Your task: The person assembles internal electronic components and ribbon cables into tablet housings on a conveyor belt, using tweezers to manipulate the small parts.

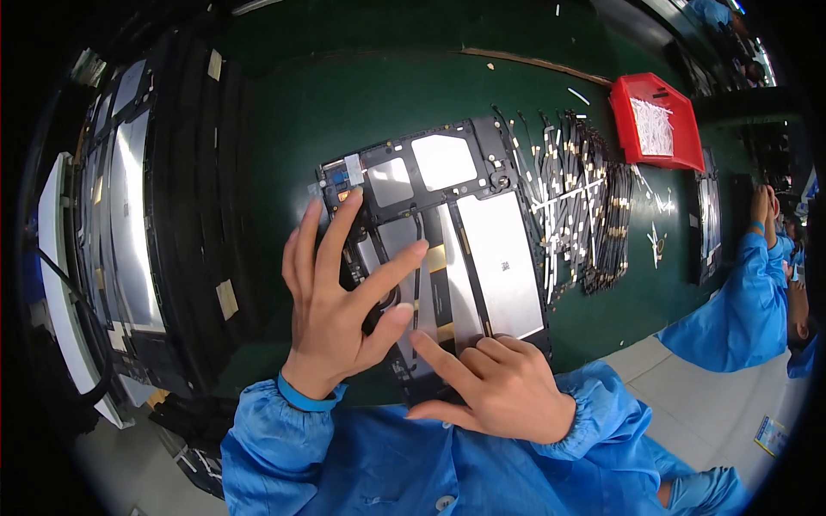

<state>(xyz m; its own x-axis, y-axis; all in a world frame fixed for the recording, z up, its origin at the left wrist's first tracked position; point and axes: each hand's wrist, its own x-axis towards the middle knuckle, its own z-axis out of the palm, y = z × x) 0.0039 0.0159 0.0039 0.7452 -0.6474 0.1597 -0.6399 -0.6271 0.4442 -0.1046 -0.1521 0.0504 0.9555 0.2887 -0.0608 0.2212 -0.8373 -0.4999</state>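
A tablet-like device with its inside exposed (503, 267) lies tilted on the bench in front of me. It has a black frame and silver panels. Along its left part runs a thin black cable (417, 284). My left hand (331, 314) rests over the device's left side, fingers spread and holding nothing, the index fingertip near the cable's upper stretch. The index finger of my right hand (508, 387) reaches to the cable's lower end, thumb stretched out and the other fingers curled over the lower edge. Small blue and clear tabs (344, 176) sit at the upper left corner.
Right of the device lie many black cables with white tags (589, 202). Beyond them stands a red bin (632, 159) of white strips. Stacked black device frames (185, 224) fill the left side. Another device (707, 228) and a co-worker's blue sleeve (731, 301) are at the right.
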